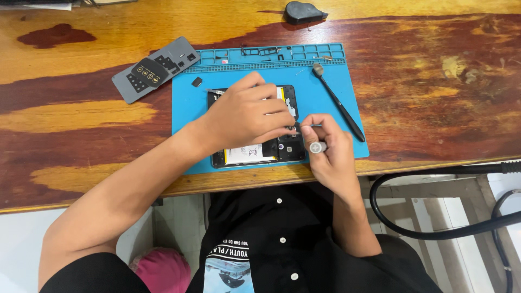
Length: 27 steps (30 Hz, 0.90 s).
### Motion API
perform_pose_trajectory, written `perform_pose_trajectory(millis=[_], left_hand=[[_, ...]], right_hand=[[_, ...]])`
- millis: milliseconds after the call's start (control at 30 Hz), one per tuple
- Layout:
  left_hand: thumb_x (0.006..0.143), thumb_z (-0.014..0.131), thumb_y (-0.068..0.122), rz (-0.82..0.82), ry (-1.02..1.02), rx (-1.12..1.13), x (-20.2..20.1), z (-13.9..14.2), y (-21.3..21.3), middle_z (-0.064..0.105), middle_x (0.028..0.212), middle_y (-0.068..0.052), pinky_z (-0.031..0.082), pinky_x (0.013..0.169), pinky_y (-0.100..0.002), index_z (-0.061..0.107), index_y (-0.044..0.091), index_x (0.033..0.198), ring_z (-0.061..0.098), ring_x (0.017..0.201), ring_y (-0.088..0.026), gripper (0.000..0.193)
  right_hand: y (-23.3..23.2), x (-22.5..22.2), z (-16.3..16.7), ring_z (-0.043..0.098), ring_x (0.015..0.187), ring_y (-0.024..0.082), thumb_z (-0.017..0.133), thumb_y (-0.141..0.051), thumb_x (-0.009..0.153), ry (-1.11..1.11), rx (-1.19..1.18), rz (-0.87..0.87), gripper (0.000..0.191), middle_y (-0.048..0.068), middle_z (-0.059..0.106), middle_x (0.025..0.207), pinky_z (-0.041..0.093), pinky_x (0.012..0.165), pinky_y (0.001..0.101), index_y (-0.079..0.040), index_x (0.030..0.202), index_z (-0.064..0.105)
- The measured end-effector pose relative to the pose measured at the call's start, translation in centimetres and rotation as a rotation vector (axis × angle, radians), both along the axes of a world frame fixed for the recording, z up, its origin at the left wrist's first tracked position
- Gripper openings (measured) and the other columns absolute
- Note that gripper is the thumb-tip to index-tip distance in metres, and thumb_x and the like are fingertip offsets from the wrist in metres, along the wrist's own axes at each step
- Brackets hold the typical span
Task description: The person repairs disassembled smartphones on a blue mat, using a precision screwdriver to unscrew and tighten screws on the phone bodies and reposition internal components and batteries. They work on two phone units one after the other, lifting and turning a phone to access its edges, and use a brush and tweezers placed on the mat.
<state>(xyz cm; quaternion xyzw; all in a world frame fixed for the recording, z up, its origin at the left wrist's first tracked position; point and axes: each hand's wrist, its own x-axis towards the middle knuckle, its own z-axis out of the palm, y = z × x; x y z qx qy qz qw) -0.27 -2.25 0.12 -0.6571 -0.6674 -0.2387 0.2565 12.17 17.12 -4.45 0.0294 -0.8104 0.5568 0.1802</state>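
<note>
a: what am i looking at closest to the camera?

b: i'm seeing the person's black shirt (282, 244) at six o'clock, and a black hose (434, 233) curling at four o'clock, off the table edge.

a: and the hands?

b: the right hand (330, 154) is sitting just past the table edge, clenched around a small screwdriver (316, 146); its silver cap is facing up at me and the tip is pointing toward nine o'clock, into the opened phone (255, 154). the left hand (247, 116) is lying flat over that phone, fingers curled and pressing down on it, gripping nothing that i can make out.

a: where is the phone lying?

b: it's resting face down, back cover off, on the blue work mat (190, 125), near the mat's near edge. the white battery label is showing at the phone's near end, under the left wrist.

a: anything beyond?

b: a black brush (339, 103) is lying on the mat at two o'clock from the hands. a grey back cover (154, 69) is lying at ten o'clock, half on the wooden table (434, 81). a dark rounded thing (303, 12) is sitting at twelve o'clock, far edge; i can't tell what it is.
</note>
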Motion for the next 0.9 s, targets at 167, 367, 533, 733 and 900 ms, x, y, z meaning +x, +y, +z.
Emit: perform_pose_trajectory(millis=[167,367,533,733,900], left_hand=[[0.091,0.08,0.028,-0.029,-0.146,-0.001,0.1,-0.4,0.2,0.067,0.091,0.003,0.046,0.08,-0.035,0.071,0.012,0.099,0.061,0.089,-0.02,0.02],[0.089,0.081,0.027,-0.034,-0.149,0.001,0.3,-0.8,0.4,0.069,0.092,0.005,0.046,0.079,-0.036,0.073,0.014,0.099,0.061,0.09,-0.02,0.019],[0.079,0.084,0.037,0.063,-0.142,-0.214,-0.8,0.7,-0.4,0.072,0.082,0.005,0.046,0.073,-0.039,0.077,0.015,0.082,0.061,0.082,-0.021,0.023],[0.058,0.087,0.04,0.219,-0.56,-0.594,-1.1,2.9,-1.7,0.075,0.079,0.001,0.051,0.066,-0.042,0.083,0.017,0.082,0.071,0.08,-0.025,0.034],[0.062,0.089,0.048,0.126,-0.421,-0.462,-1.2,2.8,-1.8,0.075,0.085,0.0,0.051,0.066,-0.041,0.081,0.011,0.088,0.07,0.082,-0.027,0.046]], right_hand=[[0.2,0.1,-0.3,0.034,0.059,-0.001,0.06,-0.008,0.107,0.035,-0.033,-0.033,0.008,-0.007,0.049,0.063,0.026,0.051,0.022,-0.001,0.106,0.062],[0.4,0.1,-0.8,0.034,0.061,-0.001,0.06,-0.008,0.108,0.045,-0.09,-0.023,0.008,-0.008,0.05,0.067,0.025,0.053,0.0214,-0.001,0.106,0.062],[0.3,0.1,-0.8,0.033,0.062,-0.001,0.061,-0.008,0.107,0.041,-0.093,-0.021,0.007,-0.008,0.051,0.067,0.024,0.053,0.0212,-0.001,0.105,0.062],[0.4,0.2,-0.6,0.035,0.06,-0.001,0.062,-0.007,0.106,0.042,-0.066,-0.01,0.007,-0.008,0.052,0.066,0.026,0.053,0.0211,-0.001,0.105,0.063],[0.4,0.1,-0.5,0.033,0.059,-0.001,0.063,-0.007,0.105,0.032,-0.061,-0.008,0.007,-0.008,0.05,0.064,0.025,0.052,0.0213,0.0,0.104,0.063]])
